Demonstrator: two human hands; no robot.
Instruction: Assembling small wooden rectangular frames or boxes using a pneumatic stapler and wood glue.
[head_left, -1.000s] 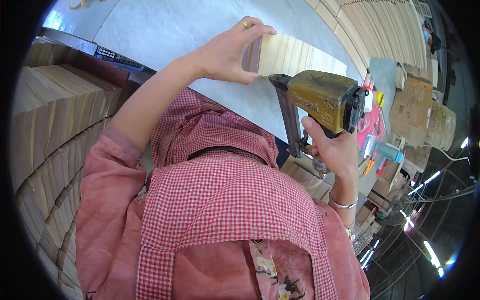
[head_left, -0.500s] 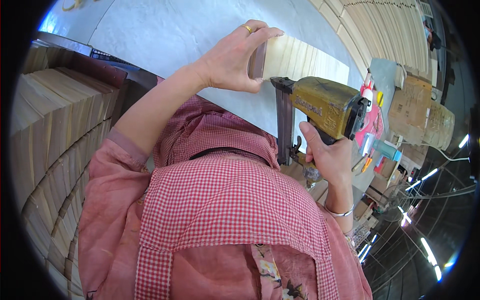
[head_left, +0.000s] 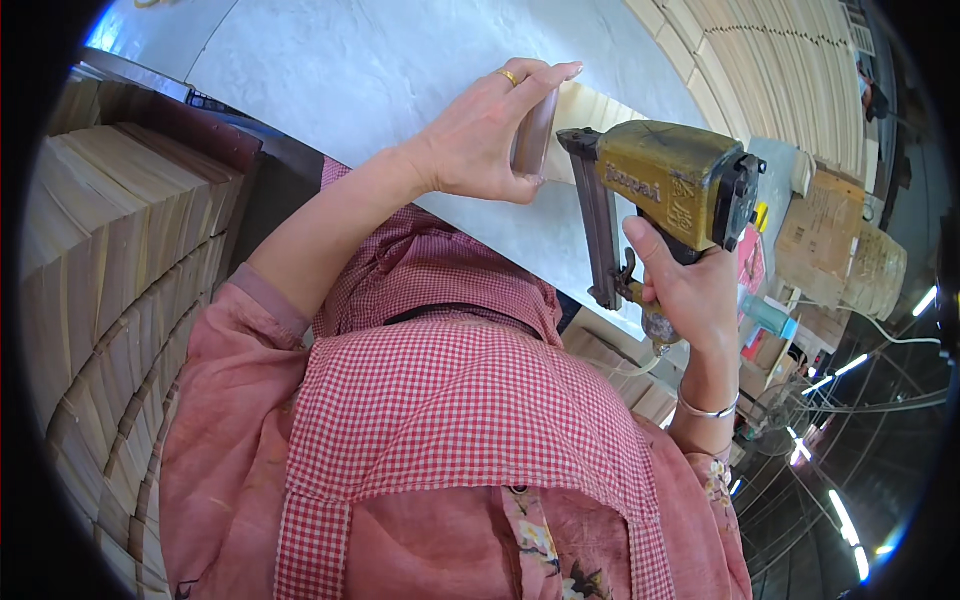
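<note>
My right hand [head_left: 690, 290] is wrapped round the handle of a gold and black nail gun [head_left: 670, 180], with its thumb along the grip. The gun's nose points left, and its dark magazine hangs down at the table's front edge. My left hand [head_left: 495, 130] grips a narrow brown wooden strip [head_left: 534, 135] between thumb and fingers, at the end of a pale wooden board [head_left: 600, 105]. The gun's nose is a little to the right of this strip, over the board, which it partly hides.
The pale grey table [head_left: 330, 70] spreads under the work. Rows of stacked wooden boards [head_left: 120, 230] rise at my left, and more stacked slats [head_left: 790, 70] stand at the far right. Beyond the gun are a cardboard box [head_left: 820, 220] and a bluish bottle [head_left: 770, 315].
The nail gun has moved right and tipped slightly, its nose away from the brown strip. My left hand has shifted a little right with the strip, which now tilts more.
</note>
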